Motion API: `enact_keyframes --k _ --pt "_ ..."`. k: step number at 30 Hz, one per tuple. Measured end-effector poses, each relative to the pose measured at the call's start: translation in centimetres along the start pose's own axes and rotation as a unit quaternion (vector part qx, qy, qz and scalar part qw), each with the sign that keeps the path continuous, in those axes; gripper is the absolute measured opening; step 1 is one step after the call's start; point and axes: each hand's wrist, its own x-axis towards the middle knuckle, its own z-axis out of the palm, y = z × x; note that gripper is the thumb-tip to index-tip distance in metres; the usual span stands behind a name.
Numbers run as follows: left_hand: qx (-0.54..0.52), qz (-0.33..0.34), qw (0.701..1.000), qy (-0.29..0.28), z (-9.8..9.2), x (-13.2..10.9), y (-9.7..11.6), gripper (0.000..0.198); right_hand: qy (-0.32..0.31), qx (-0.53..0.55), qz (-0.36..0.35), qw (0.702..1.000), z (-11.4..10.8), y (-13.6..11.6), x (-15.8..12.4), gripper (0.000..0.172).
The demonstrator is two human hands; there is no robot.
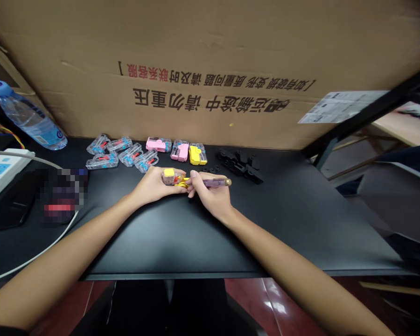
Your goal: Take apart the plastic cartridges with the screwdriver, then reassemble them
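My left hand (150, 187) is closed around a small clear plastic case with yellow parts (168, 174). A screwdriver (215, 182) with a translucent purple handle and a brass-coloured end lies in the closed fingers of my right hand (215, 199). It points left, toward the yellow parts of the case; whether the tip touches a screw is too small to see. Just beyond my hands sit two pink-and-clear cases (179, 150) and a yellow-and-clear one (198, 154). Several clear cases with red and blue bits (130, 154) are grouped behind my left hand.
Black plastic parts (240, 164) and small black rings (214, 169) lie behind my right hand. At left are a water bottle (35, 119), a white power strip (5, 170), a dark phone (12, 205) and a white cable (52, 242). A cardboard sheet (210, 46) stands along the back.
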Motion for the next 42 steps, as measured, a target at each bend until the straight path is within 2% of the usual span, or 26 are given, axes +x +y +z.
enact_keyframes --k 6,10,13,20,31,38,42 --pt "0.005 -0.005 1.0 0.011 0.0 0.0 -0.1 0.055 -0.013 -0.033 -0.034 0.999 -0.1 -0.1 -0.1 0.058" --pt "0.011 0.007 1.0 0.005 -0.1 -0.1 0.1 0.054 0.006 -0.024 -0.012 1.0 -0.1 -0.5 0.0 0.061" --pt "0.02 0.02 1.0 0.006 -0.1 -0.1 0.1 0.055 0.022 -0.01 0.002 1.0 -0.7 -1.0 0.2 0.056" --pt "0.022 0.029 0.999 -0.001 -0.1 -0.1 0.1 0.058 0.04 0.032 -0.011 0.999 -2.4 -1.0 1.1 0.057" --pt "0.045 0.046 0.998 0.009 -0.1 -0.2 0.1 0.058 0.031 0.023 0.023 0.999 -2.2 -1.1 1.2 0.057" --pt "0.047 0.044 0.998 0.016 -0.1 -0.2 0.3 0.056 0.044 -0.035 -0.055 0.997 -3.1 -0.8 1.7 0.063" --pt "0.059 0.046 0.997 0.019 -0.1 -0.2 0.3 0.053 0.047 -0.108 -0.094 0.989 -3.8 -0.6 2.2 0.055"
